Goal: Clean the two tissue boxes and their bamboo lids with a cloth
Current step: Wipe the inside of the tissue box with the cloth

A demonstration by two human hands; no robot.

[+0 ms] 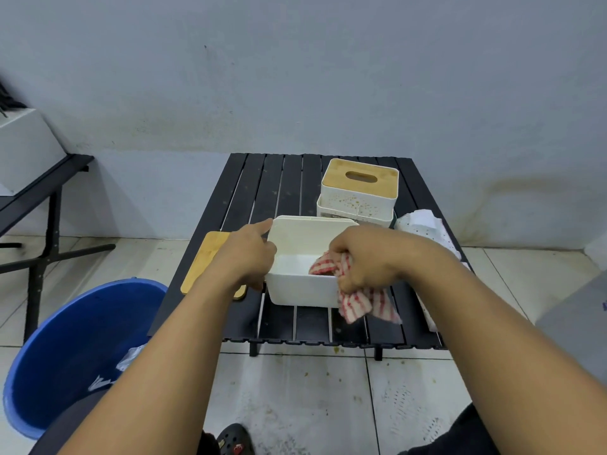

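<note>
An open white tissue box (302, 292) stands on the black slatted table (262, 188), near its front edge. My left hand (244, 257) grips the box's left wall. My right hand (364, 257) holds a red-and-white checked cloth (359, 302) pressed over the box's right rim, part of it inside, part hanging outside. A bamboo lid (205, 257) lies flat on the table left of the box, partly under my left forearm. The second tissue box (359, 195), speckled with stains, sits at the back right with its slotted bamboo lid (360, 175) on top.
Crumpled white tissue or wrapping (423, 226) lies at the table's right edge. A blue bucket (82, 339) with scraps stands on the tiled floor at the left. A dark bench (39, 195) holding a white box is at the far left. Stains dot the floor tiles.
</note>
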